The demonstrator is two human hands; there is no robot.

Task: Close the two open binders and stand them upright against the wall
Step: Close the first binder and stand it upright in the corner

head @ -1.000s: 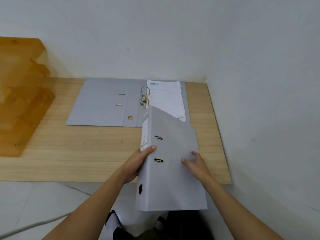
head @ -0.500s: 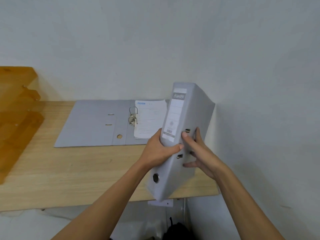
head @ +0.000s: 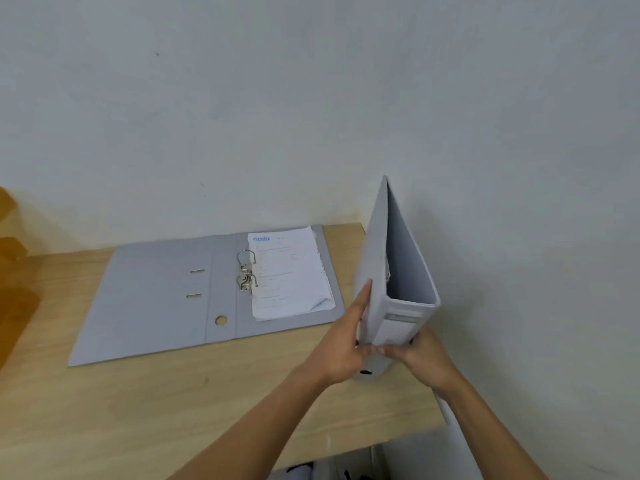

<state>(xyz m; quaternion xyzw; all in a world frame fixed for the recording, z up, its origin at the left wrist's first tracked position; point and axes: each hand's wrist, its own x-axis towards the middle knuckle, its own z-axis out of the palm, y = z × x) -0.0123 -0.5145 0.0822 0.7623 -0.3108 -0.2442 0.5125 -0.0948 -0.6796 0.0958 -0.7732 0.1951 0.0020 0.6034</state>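
A closed grey binder (head: 398, 271) stands upright on the wooden table (head: 173, 410) at its right end, close to the right wall (head: 519, 202), spine toward me. My left hand (head: 341, 348) presses its left cover and my right hand (head: 424, 358) grips the lower spine. A second grey binder (head: 156, 299) lies open and flat near the back wall, with its metal ring clip (head: 246, 271) at the middle and a stack of papers (head: 289, 273) on its right half.
An orange wooden rack (head: 10, 271) shows at the far left edge. The table's front edge runs along the bottom, with floor and dark objects below it. White walls meet in the corner behind the standing binder.
The closed binder was lifted from the table's front edge, turned upright and set down at the right end next to the wall. Both hands stayed on it. The open binder has not moved.
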